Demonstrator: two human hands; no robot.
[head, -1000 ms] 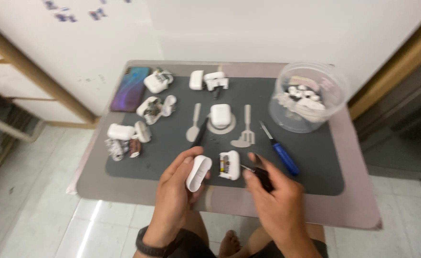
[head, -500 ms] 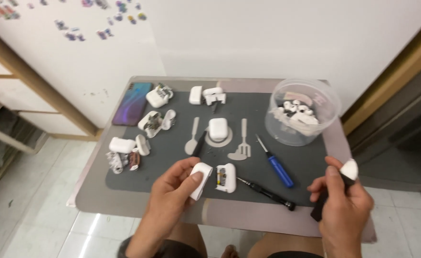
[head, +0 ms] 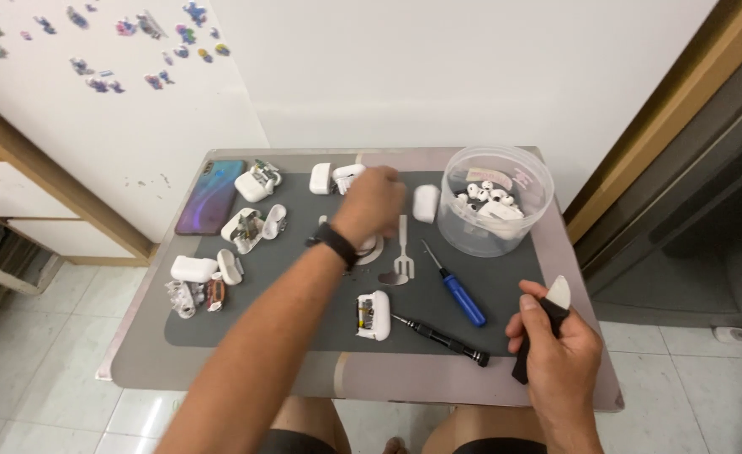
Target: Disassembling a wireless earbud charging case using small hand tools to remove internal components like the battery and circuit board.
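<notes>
My left hand (head: 371, 204) reaches over the far middle of the dark mat (head: 304, 324), fingers curled, back of the hand towards me. It hides what lies under it, and a black band is on the wrist. A closed white earbud case (head: 426, 203) lies just right of it. My right hand (head: 556, 345) hovers at the table's near right corner, shut on a black-handled pry tool with a white wedge tip (head: 559, 292). An opened white case half (head: 373, 315) lies at the near middle, with a black screwdriver (head: 442, 340) beside it.
A blue-handled screwdriver (head: 459, 296) and a metal fork-shaped tool (head: 402, 252) lie mid-mat. A clear plastic tub (head: 499, 231) of earbud parts stands at the far right. A phone (head: 211, 196) and several opened cases (head: 253, 223) are on the left. The small table (head: 245, 388) stands against a white wall.
My left hand left the near edge and reached to the far middle; the white case it held is gone from it. A white case now lies by the tub. My right hand holds the pry tool.
</notes>
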